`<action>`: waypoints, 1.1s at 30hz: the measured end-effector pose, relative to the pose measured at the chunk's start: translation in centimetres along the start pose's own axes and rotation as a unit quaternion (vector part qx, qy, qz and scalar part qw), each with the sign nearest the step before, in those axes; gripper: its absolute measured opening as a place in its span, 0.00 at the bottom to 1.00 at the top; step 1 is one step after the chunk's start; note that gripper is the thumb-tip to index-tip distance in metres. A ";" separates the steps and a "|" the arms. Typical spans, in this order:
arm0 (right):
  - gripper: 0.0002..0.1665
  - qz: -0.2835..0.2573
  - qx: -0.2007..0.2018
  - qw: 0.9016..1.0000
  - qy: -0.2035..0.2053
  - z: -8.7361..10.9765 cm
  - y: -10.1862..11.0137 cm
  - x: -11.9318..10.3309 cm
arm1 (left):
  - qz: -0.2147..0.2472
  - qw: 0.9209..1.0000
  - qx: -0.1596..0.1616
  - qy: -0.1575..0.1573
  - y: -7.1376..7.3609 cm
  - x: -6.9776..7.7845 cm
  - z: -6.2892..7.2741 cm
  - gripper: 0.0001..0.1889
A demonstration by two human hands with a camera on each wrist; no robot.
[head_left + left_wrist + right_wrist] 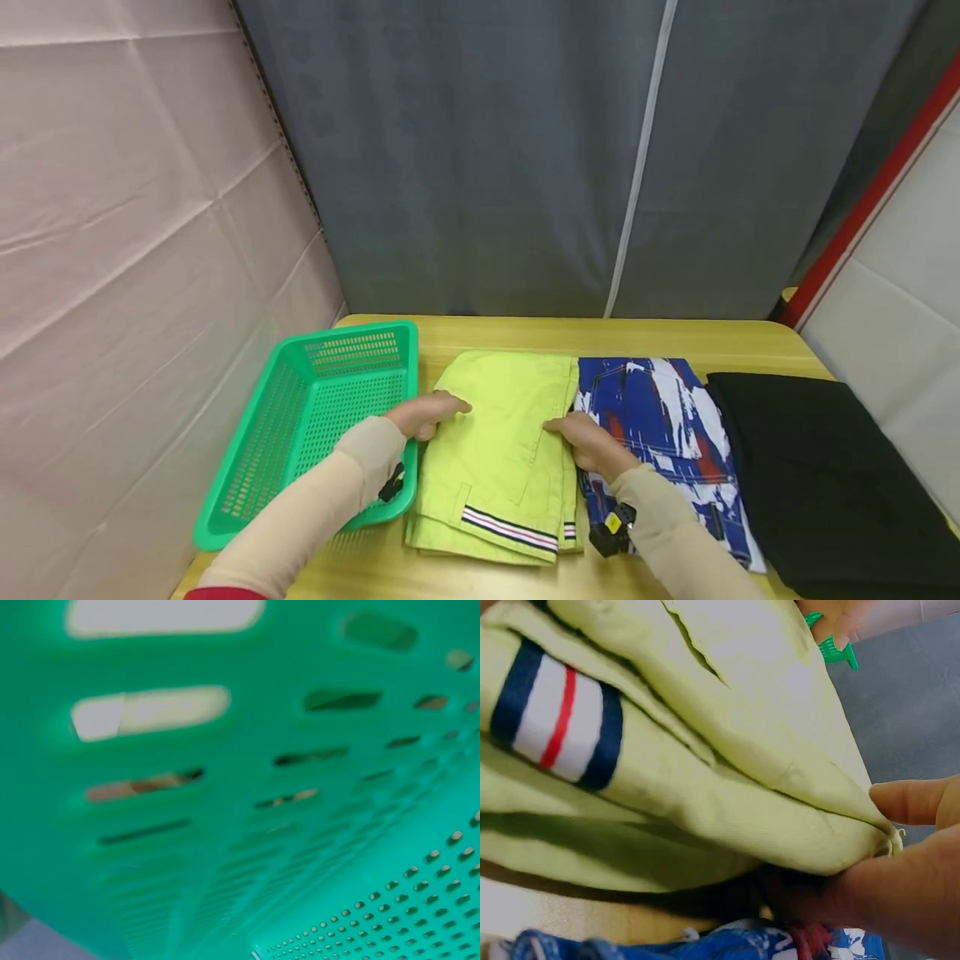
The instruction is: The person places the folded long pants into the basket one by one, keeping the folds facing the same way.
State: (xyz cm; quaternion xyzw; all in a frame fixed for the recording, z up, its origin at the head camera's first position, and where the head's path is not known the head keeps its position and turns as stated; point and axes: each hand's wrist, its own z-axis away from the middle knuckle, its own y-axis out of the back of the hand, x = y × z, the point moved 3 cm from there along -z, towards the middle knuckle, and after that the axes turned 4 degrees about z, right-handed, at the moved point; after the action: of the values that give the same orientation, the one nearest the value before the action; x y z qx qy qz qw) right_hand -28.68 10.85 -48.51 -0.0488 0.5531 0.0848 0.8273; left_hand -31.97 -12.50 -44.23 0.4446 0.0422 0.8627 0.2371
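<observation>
Folded yellow-green pants (498, 433) lie on the table, with navy, white and red stripes on the hem nearest me. My left hand (427, 414) grips their left edge beside the basket; its fingers under the cloth are hidden. At the right edge, my right hand (594, 443) holds the fabric. The right wrist view shows the thumb (907, 801) above the layered pants (765, 810) and the other fingers tucked beneath. In the left wrist view, the green basket wall fills the picture and hides the left hand.
A green perforated basket (412, 350) stands left of the pants on the wooden table (525, 331). To the right lie folded blue, white and red patterned jeans (660, 408), then a folded black garment (832, 483). A grey curtain (465, 167) hangs behind.
</observation>
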 end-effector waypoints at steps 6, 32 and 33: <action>0.23 -0.008 -0.011 1.000 0.004 0.0 -0.1 0.1 | -0.001 1.000 0.008 0.002 0.1 0.0 0.0 0.42; 0.21 -0.036 0.003 0.999 0.001 0.1 -0.1 0.4 | -0.060 0.998 0.017 0.009 -0.7 -1.0 -0.4 0.50; 0.21 -0.038 0.001 0.999 0.001 0.1 0.0 0.4 | -0.061 0.998 0.019 0.010 -0.7 -1.0 -0.4 0.50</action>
State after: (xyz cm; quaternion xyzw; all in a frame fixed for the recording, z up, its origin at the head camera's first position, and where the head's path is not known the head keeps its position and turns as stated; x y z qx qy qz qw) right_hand -28.43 10.87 -48.81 -0.0693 0.5515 0.0532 0.8296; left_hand -31.53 -12.27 -45.37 0.4374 0.0882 0.8499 0.2803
